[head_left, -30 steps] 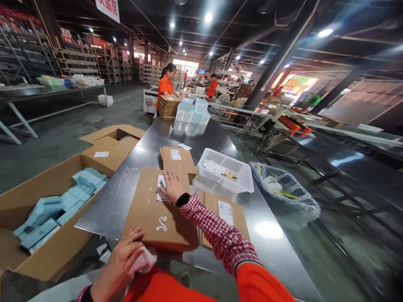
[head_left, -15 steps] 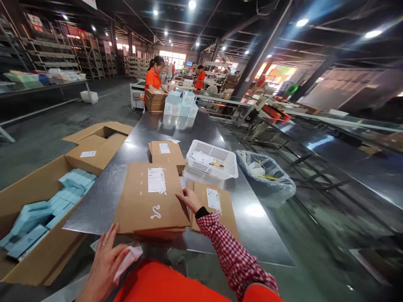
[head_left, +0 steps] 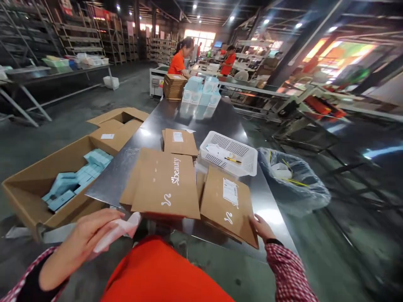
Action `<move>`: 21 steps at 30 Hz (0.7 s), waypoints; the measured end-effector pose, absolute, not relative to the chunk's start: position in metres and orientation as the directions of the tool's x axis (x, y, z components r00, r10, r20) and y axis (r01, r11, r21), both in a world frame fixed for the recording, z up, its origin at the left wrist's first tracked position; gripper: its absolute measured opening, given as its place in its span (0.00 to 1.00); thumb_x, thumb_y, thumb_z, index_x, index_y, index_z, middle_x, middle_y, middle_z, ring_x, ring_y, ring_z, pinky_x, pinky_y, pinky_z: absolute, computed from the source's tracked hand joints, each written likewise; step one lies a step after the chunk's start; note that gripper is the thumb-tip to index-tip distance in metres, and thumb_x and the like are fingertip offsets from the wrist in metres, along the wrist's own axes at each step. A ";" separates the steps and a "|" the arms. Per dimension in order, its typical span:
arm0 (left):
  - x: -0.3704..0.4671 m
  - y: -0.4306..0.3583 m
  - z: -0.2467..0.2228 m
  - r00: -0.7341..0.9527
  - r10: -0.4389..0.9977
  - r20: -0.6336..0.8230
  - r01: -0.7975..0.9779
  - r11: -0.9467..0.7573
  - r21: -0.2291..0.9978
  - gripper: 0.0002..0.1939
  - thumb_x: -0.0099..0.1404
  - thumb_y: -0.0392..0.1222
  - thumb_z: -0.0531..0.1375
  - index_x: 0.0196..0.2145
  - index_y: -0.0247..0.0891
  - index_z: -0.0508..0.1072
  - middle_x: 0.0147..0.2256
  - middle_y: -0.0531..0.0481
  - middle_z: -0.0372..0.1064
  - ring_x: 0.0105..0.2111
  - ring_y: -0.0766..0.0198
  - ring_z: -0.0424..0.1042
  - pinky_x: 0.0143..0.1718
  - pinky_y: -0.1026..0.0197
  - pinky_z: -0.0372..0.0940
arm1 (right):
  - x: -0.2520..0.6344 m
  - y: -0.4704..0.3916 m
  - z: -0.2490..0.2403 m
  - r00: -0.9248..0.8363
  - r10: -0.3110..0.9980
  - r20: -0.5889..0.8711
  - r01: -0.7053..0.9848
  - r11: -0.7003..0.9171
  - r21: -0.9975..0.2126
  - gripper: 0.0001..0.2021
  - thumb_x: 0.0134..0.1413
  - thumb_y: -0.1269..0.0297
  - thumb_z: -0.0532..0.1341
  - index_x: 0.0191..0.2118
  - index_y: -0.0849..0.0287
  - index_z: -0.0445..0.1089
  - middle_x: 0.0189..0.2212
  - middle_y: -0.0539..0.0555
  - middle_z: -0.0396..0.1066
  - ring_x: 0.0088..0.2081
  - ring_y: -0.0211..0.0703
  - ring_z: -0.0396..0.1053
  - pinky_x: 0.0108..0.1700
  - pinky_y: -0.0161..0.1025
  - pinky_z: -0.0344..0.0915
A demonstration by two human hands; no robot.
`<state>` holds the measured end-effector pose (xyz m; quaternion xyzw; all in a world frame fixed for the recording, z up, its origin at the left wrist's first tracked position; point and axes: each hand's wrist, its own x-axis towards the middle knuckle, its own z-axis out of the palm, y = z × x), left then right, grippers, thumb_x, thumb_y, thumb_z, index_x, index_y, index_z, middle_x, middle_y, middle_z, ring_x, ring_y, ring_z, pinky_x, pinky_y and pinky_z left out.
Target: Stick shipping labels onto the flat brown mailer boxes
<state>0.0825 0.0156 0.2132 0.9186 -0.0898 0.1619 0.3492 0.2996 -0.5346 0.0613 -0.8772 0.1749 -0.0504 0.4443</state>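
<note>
My left hand [head_left: 83, 241] is low at the left and pinches a crumpled white paper strip [head_left: 121, 228] in front of the table edge. My right hand [head_left: 262, 228] grips the near right corner of a flat brown carton with a white label [head_left: 226, 205], which lies tilted on the steel table [head_left: 220, 121]. Left of it is a stack of flat brown cartons [head_left: 166, 184]; the top one is printed "Sbeauty" and has no label. Behind that stack lies a smaller pile of labelled flat cartons [head_left: 180, 142].
A white perforated basket [head_left: 229, 153] stands behind the labelled carton. A bin lined with a plastic bag [head_left: 292, 180] is right of the table. An open carton of light blue boxes [head_left: 63, 184] sits left. Two people in orange [head_left: 178, 63] work at the far end by blue boxes [head_left: 201, 94].
My right hand left the label on the stack's top carton and moved right and nearer. That labelled carton now lies on the right, baring an unlabelled one. My left hand drew back with the paper.
</note>
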 end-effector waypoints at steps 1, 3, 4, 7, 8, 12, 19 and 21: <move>0.080 0.015 0.222 0.927 -0.054 0.371 -0.288 -0.736 0.613 0.12 0.65 0.46 0.54 0.38 0.48 0.77 0.37 0.54 0.78 0.35 0.62 0.77 0.35 0.70 0.71 | 0.299 -0.514 0.069 0.943 -0.331 -0.021 -0.210 -0.546 -0.811 0.31 0.36 0.43 0.62 0.45 0.61 0.69 0.48 0.72 0.69 0.51 0.65 0.67 0.49 0.59 0.64; 0.075 0.014 0.239 0.920 -0.082 0.382 -0.314 -0.737 0.599 0.12 0.64 0.44 0.54 0.38 0.50 0.77 0.37 0.55 0.78 0.35 0.62 0.77 0.34 0.69 0.71 | 0.287 -0.445 0.097 0.992 -0.116 0.047 -0.004 -0.400 -0.917 0.39 0.37 0.42 0.64 0.55 0.61 0.62 0.57 0.70 0.60 0.59 0.60 0.59 0.57 0.57 0.57; 0.072 0.013 0.247 0.915 -0.102 0.390 -0.333 -0.738 0.587 0.12 0.65 0.44 0.54 0.39 0.50 0.77 0.38 0.55 0.77 0.36 0.62 0.77 0.34 0.68 0.71 | 0.277 -0.401 0.115 0.982 0.159 0.100 0.139 -0.254 -0.957 0.40 0.41 0.43 0.63 0.58 0.59 0.58 0.60 0.66 0.56 0.61 0.55 0.57 0.59 0.54 0.55; 0.063 0.012 0.270 0.897 -0.157 0.414 -0.383 -0.744 0.548 0.12 0.65 0.42 0.54 0.39 0.49 0.77 0.38 0.56 0.77 0.37 0.62 0.77 0.35 0.66 0.72 | 0.244 -0.259 0.164 0.478 0.845 0.239 0.268 0.119 -0.956 0.48 0.30 0.48 0.72 0.61 0.54 0.56 0.60 0.60 0.57 0.61 0.49 0.56 0.60 0.47 0.55; 0.060 0.013 0.277 0.885 -0.175 0.432 -0.406 -0.744 0.531 0.12 0.65 0.42 0.53 0.37 0.48 0.77 0.38 0.56 0.78 0.37 0.63 0.77 0.35 0.66 0.72 | 0.236 -0.218 0.173 0.308 0.919 0.244 0.245 0.172 -0.954 0.51 0.25 0.51 0.74 0.60 0.55 0.56 0.59 0.59 0.59 0.58 0.48 0.60 0.58 0.44 0.59; 0.041 0.043 0.286 0.846 -0.173 0.504 -0.401 -0.831 0.387 0.13 0.65 0.42 0.51 0.38 0.51 0.76 0.38 0.61 0.77 0.36 0.66 0.77 0.35 0.69 0.71 | 0.215 -0.134 0.168 -0.008 0.994 0.104 -0.013 0.104 -0.994 0.36 0.30 0.49 0.72 0.48 0.62 0.68 0.38 0.53 0.72 0.36 0.38 0.70 0.41 0.36 0.68; 0.017 0.060 0.229 0.843 0.121 0.524 0.041 -0.986 0.161 0.28 0.64 0.56 0.51 0.57 0.41 0.62 0.60 0.44 0.58 0.59 0.46 0.59 0.56 0.41 0.58 | 0.181 -0.155 0.146 0.328 0.937 0.119 -0.213 0.197 -0.957 0.20 0.47 0.48 0.64 0.38 0.62 0.72 0.35 0.53 0.72 0.38 0.42 0.69 0.45 0.42 0.66; 0.028 0.030 0.213 0.858 0.091 0.505 -0.064 -0.957 0.282 0.32 0.57 0.59 0.59 0.56 0.45 0.62 0.57 0.43 0.63 0.56 0.47 0.64 0.56 0.44 0.60 | 0.173 -0.157 0.147 0.431 0.881 0.198 -0.052 0.243 -0.969 0.18 0.51 0.50 0.62 0.38 0.61 0.72 0.36 0.54 0.71 0.40 0.42 0.68 0.47 0.41 0.65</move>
